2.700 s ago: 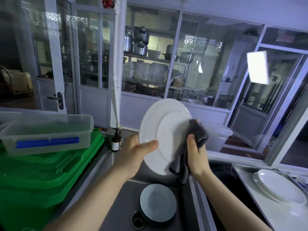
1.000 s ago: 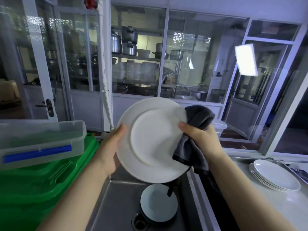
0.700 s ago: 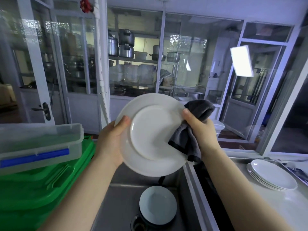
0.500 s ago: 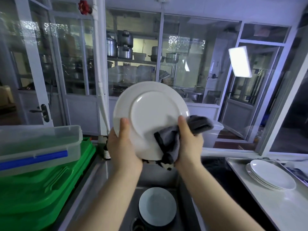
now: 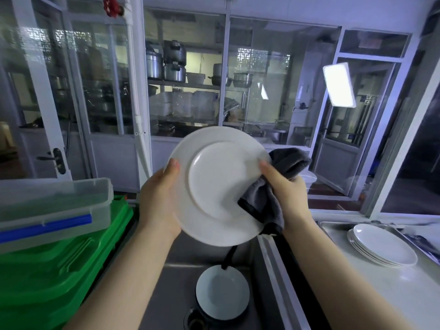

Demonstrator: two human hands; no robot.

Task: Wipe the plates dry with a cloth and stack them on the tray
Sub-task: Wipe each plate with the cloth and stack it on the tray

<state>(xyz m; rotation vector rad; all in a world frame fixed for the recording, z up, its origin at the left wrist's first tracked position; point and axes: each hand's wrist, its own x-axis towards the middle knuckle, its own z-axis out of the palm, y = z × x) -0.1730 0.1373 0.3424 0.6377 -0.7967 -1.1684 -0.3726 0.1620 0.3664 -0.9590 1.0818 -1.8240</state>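
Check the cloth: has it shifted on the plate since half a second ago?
Yes. The cloth, gripped by the right hand, has moved from the plate's bottom edge up to its right rim; judged against the sink plate, hands and plate also tilted right.

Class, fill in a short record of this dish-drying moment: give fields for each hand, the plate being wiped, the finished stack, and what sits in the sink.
left hand: grips the held plate's left rim
right hand: presses the grey cloth against the plate's right side
held plate: white, tilted up, underside facing the camera
finished stack: white plates on the metal tray, far right
sink: one small plate lies over the drain
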